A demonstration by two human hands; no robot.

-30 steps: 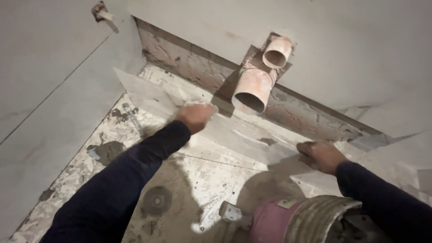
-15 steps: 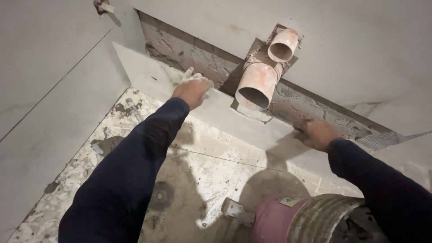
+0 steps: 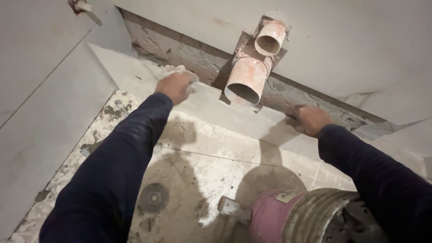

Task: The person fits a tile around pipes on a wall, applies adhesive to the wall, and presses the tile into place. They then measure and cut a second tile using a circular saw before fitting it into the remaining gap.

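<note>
A long pale tile strip stands along the foot of the far wall, under a bare mortar band. My left hand grips the strip's top edge left of the pipes, a crumpled white rag under its fingers. My right hand holds the same top edge further right. A large reddish pipe juts out of the wall just above the strip, between my hands, and a smaller pipe sits above it.
Grey tiles cover the wall above the bare band and the left wall. The rough floor carries a round cutting disc and a pink bucket smeared with mortar, a pale block at its side.
Both hands have lifted the tile strip from a flat, tilted lie on the floor up against the wall, its top edge now under the large pipe.
</note>
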